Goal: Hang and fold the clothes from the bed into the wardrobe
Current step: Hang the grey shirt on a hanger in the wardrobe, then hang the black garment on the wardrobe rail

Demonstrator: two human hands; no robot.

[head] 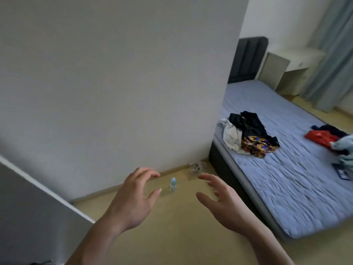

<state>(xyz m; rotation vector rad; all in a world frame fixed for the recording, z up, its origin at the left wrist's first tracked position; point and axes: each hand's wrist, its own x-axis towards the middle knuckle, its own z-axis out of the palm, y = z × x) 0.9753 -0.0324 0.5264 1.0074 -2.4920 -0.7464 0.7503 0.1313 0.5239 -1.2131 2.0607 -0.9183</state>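
Observation:
A bed (286, 188) with a pale blue quilted cover stands at the right. On it lies a pile of clothes (248, 134): black, white and a dark patterned piece. A second heap, red garment (321, 137) with dark and light blue pieces, lies at the right edge. My left hand (131, 199) and my right hand (223, 201) are held out over the floor, fingers loosely spread, holding nothing. A white panel (38, 197) at lower left may be the wardrobe's door or side.
A white wall (124, 83) fills the left and centre. A small plastic bottle (172, 184) stands on the yellowish floor by the skirting. A dark headboard (246, 58), a pale desk (286, 64) and grey-blue curtains (332, 54) are at the far right.

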